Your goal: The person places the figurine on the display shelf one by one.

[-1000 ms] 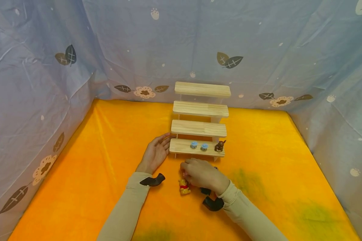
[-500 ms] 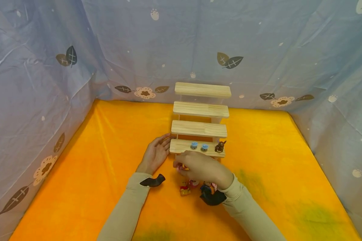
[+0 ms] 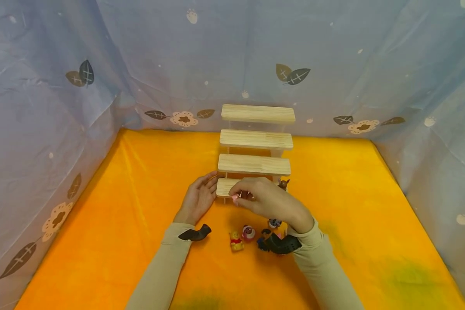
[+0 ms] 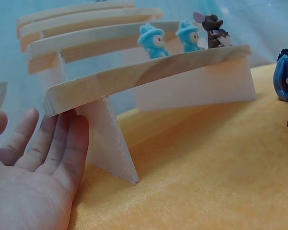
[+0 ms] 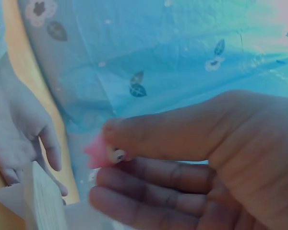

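Head view. Since the frame half a second earlier, the right hand [image 3: 269, 198] has moved from in front of the wooden stand [image 3: 253, 164] to above its lowest tier, carrying a pink figure [image 3: 235, 199] to that tier's front edge. Judged: the work is now a carry at the stand; no release is evident. The left hand [image 3: 199, 198] is unchanged at the stand's left end, fingers loosely extended. On the orange cloth [image 3: 159, 172], in front of the stand, are a yellow bear [image 3: 236, 242], a round red-pink figure [image 3: 249, 232] just beside it and a dark blue figure [image 3: 262, 241] farther right.

Left wrist view. The left fingers are relaxed, gripping nothing, and lie at the underside of the lowest tier's near corner; firm contact cannot be confirmed. Two light-blue figures [image 4: 153, 43] and a brown figure [image 4: 214, 31] stand upright on that tier, the brown one toward the stand's right end.

Right wrist view. Thumb and fingers pinch the pink figure; its base is hidden. A board edge of the stand shows below.

Clearances. Room at the lowest tier is judged limited rightward by the standing figures and leftward by its end. Cloth extends well beyond both sides of the stand.
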A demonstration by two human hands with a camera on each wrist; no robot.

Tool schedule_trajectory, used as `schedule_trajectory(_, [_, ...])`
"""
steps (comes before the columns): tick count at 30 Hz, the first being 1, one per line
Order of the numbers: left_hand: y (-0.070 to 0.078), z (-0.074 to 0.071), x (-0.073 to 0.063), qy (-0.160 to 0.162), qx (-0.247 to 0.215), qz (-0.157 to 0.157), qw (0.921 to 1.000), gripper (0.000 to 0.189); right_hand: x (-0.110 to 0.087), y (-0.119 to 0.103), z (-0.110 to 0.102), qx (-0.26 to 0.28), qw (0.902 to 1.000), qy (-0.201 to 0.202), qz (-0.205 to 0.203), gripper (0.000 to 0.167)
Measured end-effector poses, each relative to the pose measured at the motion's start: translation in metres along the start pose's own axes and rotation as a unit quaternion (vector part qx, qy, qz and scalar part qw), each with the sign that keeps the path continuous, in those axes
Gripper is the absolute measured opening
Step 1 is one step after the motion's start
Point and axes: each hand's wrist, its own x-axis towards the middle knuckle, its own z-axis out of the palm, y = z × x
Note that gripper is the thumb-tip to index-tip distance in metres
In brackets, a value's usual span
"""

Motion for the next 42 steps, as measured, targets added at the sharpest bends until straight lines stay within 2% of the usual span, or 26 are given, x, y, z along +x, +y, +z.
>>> schedule_trajectory(9, [0.002, 0.0, 0.0, -0.001, -0.004, -0.001, 1.0, 0.029, 0.002, 0.008, -0.004, 0.021, 0.9962, 0.083, -0.015, 0.017])
schedule_trajectory(14, [0.002, 0.0, 0.0, 0.0, -0.001, -0.002, 1.0, 0.03, 0.003, 0.014, -0.005, 0.065, 0.9904, 0.121, 0.016, 0.018])
schedule_trajectory(18, [0.003, 0.0, 0.001, -0.004, -0.002, 0.001, 1.0, 0.03, 0.006, 0.017, -0.007, 0.074, 0.9863, 0.144, 0.034, 0.017])
schedule_trajectory(23, [0.004, 0.001, 0.003, -0.01, -0.001, 0.003, 0.9999, 0.03, 0.007, 0.021, -0.009, 0.073, 0.9855, 0.148, 0.04, 0.023])
schedule_trajectory(28, [0.002, 0.0, 0.001, -0.003, -0.005, -0.001, 1.0, 0.029, 0.006, 0.023, -0.007, 0.076, 0.9853, 0.144, 0.051, 0.03])
schedule_trajectory(34, [0.002, -0.001, 0.001, -0.003, -0.006, 0.0, 1.0, 0.029, 0.009, 0.024, -0.004, 0.078, 0.9832, 0.155, 0.056, 0.026])
schedule_trajectory(42, [0.002, -0.002, 0.0, -0.005, -0.006, -0.005, 1.0, 0.03, 0.013, 0.028, 0.003, 0.037, 0.9837, 0.17, 0.045, 0.024])
